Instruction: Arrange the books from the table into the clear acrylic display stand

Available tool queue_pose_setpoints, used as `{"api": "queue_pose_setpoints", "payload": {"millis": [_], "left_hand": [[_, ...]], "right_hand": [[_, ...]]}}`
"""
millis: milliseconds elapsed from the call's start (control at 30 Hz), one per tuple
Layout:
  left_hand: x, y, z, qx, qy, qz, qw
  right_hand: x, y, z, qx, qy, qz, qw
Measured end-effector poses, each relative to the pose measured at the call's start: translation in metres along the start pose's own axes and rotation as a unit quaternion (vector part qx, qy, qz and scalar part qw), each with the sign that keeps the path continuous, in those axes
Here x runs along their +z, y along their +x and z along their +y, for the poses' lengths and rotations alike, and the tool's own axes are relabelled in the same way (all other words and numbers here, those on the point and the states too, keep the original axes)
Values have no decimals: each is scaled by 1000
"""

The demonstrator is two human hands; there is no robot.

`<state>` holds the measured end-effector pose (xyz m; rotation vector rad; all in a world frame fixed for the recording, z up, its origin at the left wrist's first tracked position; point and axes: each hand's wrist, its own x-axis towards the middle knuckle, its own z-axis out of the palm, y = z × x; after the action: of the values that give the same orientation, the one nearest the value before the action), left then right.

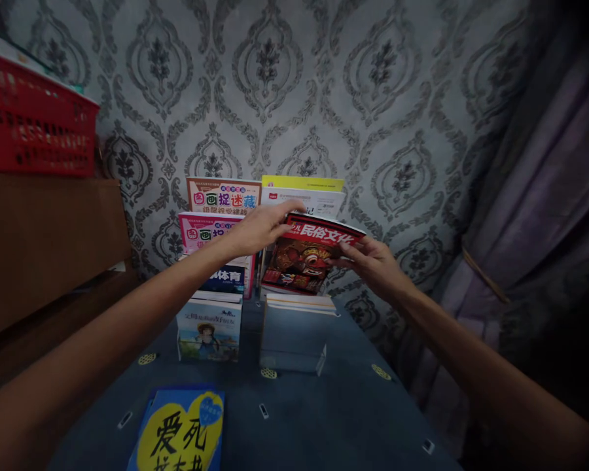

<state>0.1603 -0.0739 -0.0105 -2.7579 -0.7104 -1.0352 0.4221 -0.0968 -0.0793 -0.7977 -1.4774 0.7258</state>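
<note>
A book with a red and dark cover (302, 258) is tilted between my two hands, above the right-hand row of upright books. My left hand (262, 227) grips its upper left corner, fingers curled over the top edge. At its right edge, my right hand (370, 265) pinches the cover with the thumb on the front. Behind it stand a white book (319, 201) and a yellow book (302, 182). Just below is the front of the right-hand row, a plain grey-blue face (294, 337) with white page edges on top.
Left of these is another row, with pink picture books (223, 196) at the back and a pale blue book (210, 330) in front. A blue and yellow book (181, 432) lies flat near me on the dark cloth (294, 418). A red basket (39, 118) stands on a brown cabinet (49, 242). Curtains (535, 216) hang right.
</note>
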Motion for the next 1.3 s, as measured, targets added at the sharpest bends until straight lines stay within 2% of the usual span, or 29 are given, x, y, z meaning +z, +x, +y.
{"api": "queue_pose_setpoints", "payload": {"millis": [133, 300, 467, 533, 667, 733, 833, 967, 1067, 1200, 1300], "left_hand": [[3, 2, 0, -8, 62, 30, 998], [12, -2, -7, -24, 162, -20, 986], [16, -12, -6, -43, 188, -26, 981], [17, -15, -4, -51, 179, -21, 982], [21, -21, -2, -60, 180, -9, 982], [24, -24, -2, -52, 187, -1, 981], [23, -28, -2, -16, 164, 38, 986], [7, -31, 0, 24, 95, 144, 985], [-15, -33, -1, 6, 84, 210, 974], [-39, -36, -14, -52, 110, 239, 963], [-48, -37, -27, -90, 136, 236, 958]], "right_hand": [[0, 5, 0, 5, -32, -24, 999], [4, 5, 13, 41, -65, -83, 994], [8, 4, 21, 20, -130, -78, 988], [7, 3, 22, -6, -211, -49, 976], [7, 0, 23, -70, -387, 14, 919], [9, -2, 23, -72, -421, 23, 904], [11, -4, 21, -46, -437, 21, 898], [12, -7, 18, -20, -448, 12, 894], [12, -11, 22, -13, -476, 6, 879], [13, -19, 37, -7, -509, 28, 860], [13, -21, 44, -4, -522, 37, 852]]}}
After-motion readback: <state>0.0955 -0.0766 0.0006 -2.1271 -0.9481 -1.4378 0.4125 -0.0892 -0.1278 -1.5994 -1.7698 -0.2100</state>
